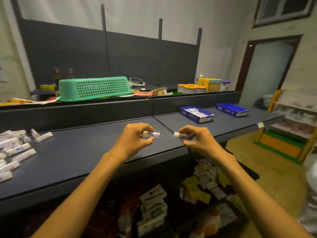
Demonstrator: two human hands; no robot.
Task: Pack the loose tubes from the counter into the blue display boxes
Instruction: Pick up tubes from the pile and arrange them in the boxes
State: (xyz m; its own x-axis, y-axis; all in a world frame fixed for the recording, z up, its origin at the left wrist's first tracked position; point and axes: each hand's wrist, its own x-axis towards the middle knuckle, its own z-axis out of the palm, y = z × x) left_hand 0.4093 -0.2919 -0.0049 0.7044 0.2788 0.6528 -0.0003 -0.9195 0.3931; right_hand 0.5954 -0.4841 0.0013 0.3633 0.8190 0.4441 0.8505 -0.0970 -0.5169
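Above the dark tabletop (85,152), the left hand (135,140) pinches one tube (153,134) while the right hand (195,140) pinches another tube (181,135), each grip closed on its own. Blue display boxes (196,114) sit at two o'clock; loose tubes (15,148) lie at nine o'clock.

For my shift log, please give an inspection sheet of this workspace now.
Surface: dark counter.
Job's things: loose tubes at left; near box holds a row of tubes; far box, contents not visible.
Clutter: green basket upside down on the rear shelf, cans there too.
Grippers: left hand and right hand each pinch one tube.
Cables: nothing seen.
Surroundings: doorway at right.
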